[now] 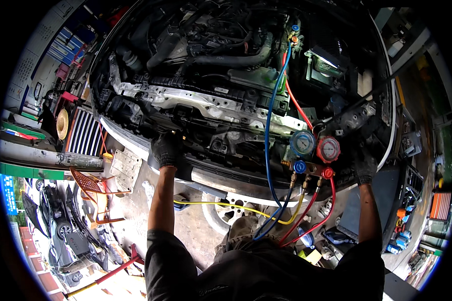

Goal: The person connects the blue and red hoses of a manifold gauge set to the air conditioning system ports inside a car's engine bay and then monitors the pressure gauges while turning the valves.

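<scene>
My left hand [165, 149], in a dark glove, rests at the upper edge of the car's front bumper [226, 178], on the left side. Its fingers blend into the dark parts behind the bumper. My right hand [365, 166], also gloved, is at the bumper's right end, its fingers lost in shadow. Between the hands, nearer the right one, a manifold gauge set [311, 169] sits at the bumper, with a blue-rimmed gauge [303, 143] and a red-rimmed gauge [328, 149]. A blue hose [270, 120] and a red hose [297, 103] run up into the engine bay.
A bare metal crossmember [211, 104] spans the open engine bay. A yellow hose [231, 204] hangs below the bumper, above a wheel [231, 213] on the floor. A brown chair [98, 190] stands left; a dark flat panel [369, 205] is beside my right forearm.
</scene>
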### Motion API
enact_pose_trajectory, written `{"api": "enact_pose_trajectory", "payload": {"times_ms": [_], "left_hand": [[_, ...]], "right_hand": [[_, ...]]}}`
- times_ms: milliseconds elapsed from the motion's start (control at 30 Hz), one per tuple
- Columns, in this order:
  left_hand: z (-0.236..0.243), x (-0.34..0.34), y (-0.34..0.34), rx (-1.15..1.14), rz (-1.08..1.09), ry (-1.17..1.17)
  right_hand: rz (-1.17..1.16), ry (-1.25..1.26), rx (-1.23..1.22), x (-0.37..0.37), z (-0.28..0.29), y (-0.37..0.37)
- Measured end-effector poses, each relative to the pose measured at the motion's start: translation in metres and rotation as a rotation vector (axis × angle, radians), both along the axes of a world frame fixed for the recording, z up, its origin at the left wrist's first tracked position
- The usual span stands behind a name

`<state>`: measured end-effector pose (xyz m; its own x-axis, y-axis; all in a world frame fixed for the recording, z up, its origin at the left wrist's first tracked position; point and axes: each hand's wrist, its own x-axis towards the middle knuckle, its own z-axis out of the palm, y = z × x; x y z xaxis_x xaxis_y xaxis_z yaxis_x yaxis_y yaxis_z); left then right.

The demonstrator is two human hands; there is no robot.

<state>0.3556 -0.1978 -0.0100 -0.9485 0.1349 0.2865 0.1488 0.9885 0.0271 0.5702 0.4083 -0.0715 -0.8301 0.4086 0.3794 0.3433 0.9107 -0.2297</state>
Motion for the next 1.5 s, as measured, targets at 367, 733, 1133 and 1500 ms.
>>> {"api": "enact_pose_trajectory", "payload": {"times_ms": [367,733,1133,1500], "left_hand": [[0.009,-0.007,0.007,0.128,-0.004,0.128],[0.004,-0.01,0.004,0.165,-0.037,0.118],[-0.001,0.0,-0.002,0.132,-0.014,0.167],[-0.023,-0.011,-0.008,-0.069,-0.036,-0.045]], "right_hand": [[-0.061,-0.282,-0.191,0.01,0.02,-0.01],[-0.013,-0.147,-0.374,0.002,0.033,-0.023],[0.087,-0.123,-0.177,0.012,0.014,-0.008],[0.088,-0.096,0.048,0.016,-0.001,-0.001]]}}
